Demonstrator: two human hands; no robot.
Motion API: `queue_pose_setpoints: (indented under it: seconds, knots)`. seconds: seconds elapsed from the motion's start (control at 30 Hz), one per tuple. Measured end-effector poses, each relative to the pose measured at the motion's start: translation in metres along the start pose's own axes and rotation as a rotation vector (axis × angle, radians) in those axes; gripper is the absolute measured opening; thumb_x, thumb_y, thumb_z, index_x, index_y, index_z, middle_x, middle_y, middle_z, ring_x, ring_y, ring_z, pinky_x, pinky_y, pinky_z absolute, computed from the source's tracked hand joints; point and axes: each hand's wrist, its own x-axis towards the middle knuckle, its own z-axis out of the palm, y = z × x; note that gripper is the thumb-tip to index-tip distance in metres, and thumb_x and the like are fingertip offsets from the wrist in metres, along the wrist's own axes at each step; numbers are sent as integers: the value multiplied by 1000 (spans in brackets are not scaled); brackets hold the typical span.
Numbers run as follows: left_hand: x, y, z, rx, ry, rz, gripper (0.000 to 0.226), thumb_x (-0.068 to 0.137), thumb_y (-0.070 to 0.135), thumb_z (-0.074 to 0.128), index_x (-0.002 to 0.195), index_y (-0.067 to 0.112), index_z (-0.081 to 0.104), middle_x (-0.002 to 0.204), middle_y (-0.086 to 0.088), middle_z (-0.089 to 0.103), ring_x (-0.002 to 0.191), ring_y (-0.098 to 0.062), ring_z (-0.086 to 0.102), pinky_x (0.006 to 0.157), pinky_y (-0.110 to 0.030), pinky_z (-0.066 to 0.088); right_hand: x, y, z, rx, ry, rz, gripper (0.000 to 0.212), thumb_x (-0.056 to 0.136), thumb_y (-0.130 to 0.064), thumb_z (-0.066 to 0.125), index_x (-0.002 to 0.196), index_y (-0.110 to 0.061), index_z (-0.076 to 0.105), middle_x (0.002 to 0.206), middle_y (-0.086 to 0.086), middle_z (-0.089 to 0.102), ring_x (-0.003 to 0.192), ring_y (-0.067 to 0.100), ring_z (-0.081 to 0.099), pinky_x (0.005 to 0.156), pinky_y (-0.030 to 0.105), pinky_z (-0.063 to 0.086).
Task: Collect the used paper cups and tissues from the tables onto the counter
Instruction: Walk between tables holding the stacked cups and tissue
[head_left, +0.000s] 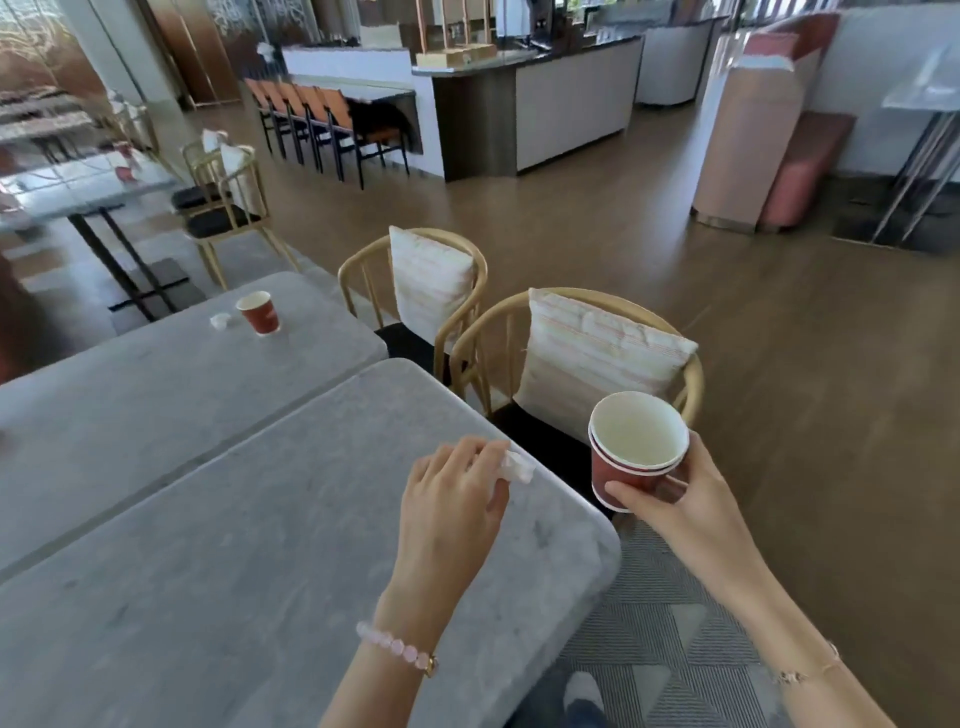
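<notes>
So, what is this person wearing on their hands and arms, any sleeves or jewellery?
Both forearms are bare: no sleeves or gloves show. The left hand has a bracelet of round pale pink beads at the wrist, with a small gold-coloured piece. The right hand has a thin gold-coloured chain at the wrist, with a small charm.

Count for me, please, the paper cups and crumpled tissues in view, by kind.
Red paper cups: 3, a nested pair in the right hand and a lone cup on the far table.
Crumpled tissues: 2, a held tissue pinched by the left hand and a loose tissue beside the lone cup.
Total: 5.
</notes>
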Motion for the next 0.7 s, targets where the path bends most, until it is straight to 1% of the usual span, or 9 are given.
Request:
queue_pose_setpoints:
  seconds: [0.07,0.17,0.27,0.3,0.4,0.43,0.47,0.53,0.7]
  knots:
    - [5,21,7,-31,-28,62,38,69,10,80,105,16,68,91,4,66,74,-18,63,64,-32,49,-10,1,-23,-8,66,11,66,67,-18,83,117,-41,47,111,-20,62,100,-2,62,83,19,47]
    - [15,49,20,-80,-48,137,40,70,10,79,108,16,68,94,4,66,79,-17,64,68,-32,50,-18,2,-56,-19,140,11,64,68,-16,82,118,-37,47,110,-18,63,96,-5,62,77,13,49]
    - [31,86,38,-116,-56,212,40,69,8,78,107,16,68,93,4,65,77,-16,63,64,-31,48,-24,6,-99,9,219,12,61,69,-9,80,109,-41,48,107,-18,63,92,-8,63,73,5,47]
    - [37,99,46,-125,-59,234,37,71,9,76,106,16,68,92,4,65,76,-17,62,64,-31,48,-25,8,-114,9,244,12,60,69,-8,80,107,-42,48,106,-18,64,91,-9,63,73,4,46]
    - [62,146,71,-161,-56,301,26,79,17,60,103,17,67,91,5,64,73,-16,63,64,-32,49,-21,18,-162,9,316,22,58,69,-7,80,104,-41,49,104,-18,64,90,-8,64,73,4,46]
    - [71,163,80,-174,-58,314,25,78,17,62,103,17,67,91,5,64,72,-17,63,64,-32,49,-19,22,-179,9,334,23,57,69,-6,80,104,-39,50,104,-17,65,89,-8,64,73,4,46]
    - [81,181,89,-189,-63,319,28,74,14,70,102,17,67,90,4,64,71,-17,63,63,-32,49,-15,25,-197,8,354,26,56,68,-5,80,105,-36,51,104,-16,66,89,-7,64,73,5,46]
    - [102,218,108,-213,-79,324,38,66,10,81,101,17,69,89,3,64,69,-17,63,60,-32,50,-6,34,-233,6,391,32,56,68,-3,80,105,-33,52,103,-14,66,87,-6,65,73,6,47]
    - [145,296,156,-267,-85,355,42,65,9,82,103,18,69,89,4,63,70,-18,63,59,-32,50,18,52,-318,-31,447,51,59,68,-8,81,113,-32,50,106,-14,66,89,-9,63,74,4,45]
